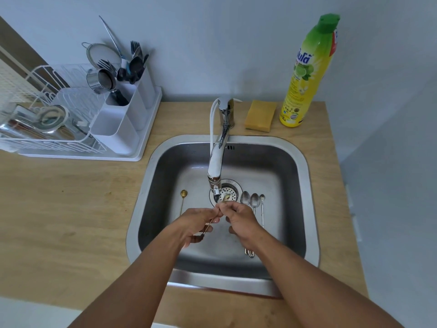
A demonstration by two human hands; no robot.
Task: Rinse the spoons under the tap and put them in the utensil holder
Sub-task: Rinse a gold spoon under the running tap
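Both my hands meet under the tap [216, 162] over the steel sink [305, 185]. My left hand [198, 223] pinches the thin handle of a gold spoon [208, 227]. My right hand [238, 218] pinches the spoon's bowl end just below the spout; the bowl itself is hidden by fingers. Another gold spoon [183, 197] lies on the sink floor at the left. Three silver spoons [254, 202] lie side by side right of the drain. The white utensil holder [123, 114] stands on the drying rack, back left, with dark utensils in it.
A white dish rack [47, 129] with a pot lid and metal cups fills the left counter. A yellow sponge [260, 116] and a tall dish soap bottle [307, 74] stand behind the sink at the right. The drain strainer [230, 192] holds some scraps.
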